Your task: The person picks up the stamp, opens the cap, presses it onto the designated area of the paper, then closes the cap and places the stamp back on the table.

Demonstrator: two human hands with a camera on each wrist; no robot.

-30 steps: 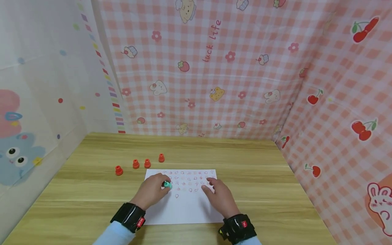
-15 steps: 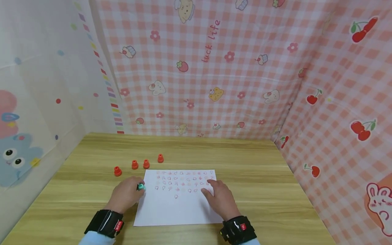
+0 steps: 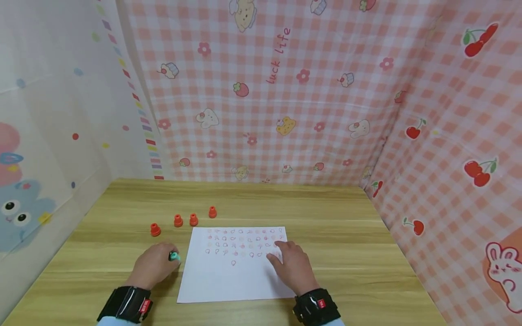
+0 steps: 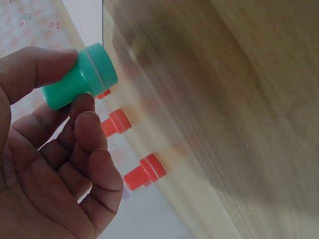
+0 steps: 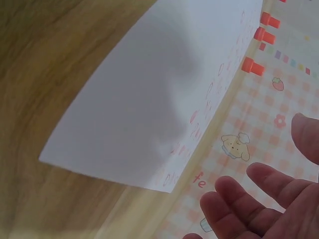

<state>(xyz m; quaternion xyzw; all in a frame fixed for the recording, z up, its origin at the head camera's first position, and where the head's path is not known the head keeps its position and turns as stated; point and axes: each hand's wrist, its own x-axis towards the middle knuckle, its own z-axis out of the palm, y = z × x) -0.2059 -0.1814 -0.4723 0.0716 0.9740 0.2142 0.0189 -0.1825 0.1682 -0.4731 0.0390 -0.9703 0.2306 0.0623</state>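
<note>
My left hand (image 3: 152,266) pinches a small green stamp (image 3: 174,256) between thumb and fingers, just left of the paper. In the left wrist view the stamp (image 4: 82,77) lies tilted, its wider end pointing away from the palm. A white sheet of paper (image 3: 228,285) lies on the table, with rows of small red and pink printed marks on its upper half. Over the sheet's right part hovers my right hand (image 3: 294,267), fingers relaxed and apart, holding nothing. In the right wrist view the fingers (image 5: 229,194) show no contact with the paper.
Several red stamps stand behind and left of the paper: one at the far left (image 3: 155,229), two close together, and one (image 3: 212,212) farther back. The wooden table (image 3: 346,244) ends at a checked cloth wall (image 3: 261,149) behind and another on the right.
My left hand has moved left, off the paper and over the bare wood, carrying the green stamp. That uncovers the marks on the sheet's left side. The right hand has stayed nearly still.
</note>
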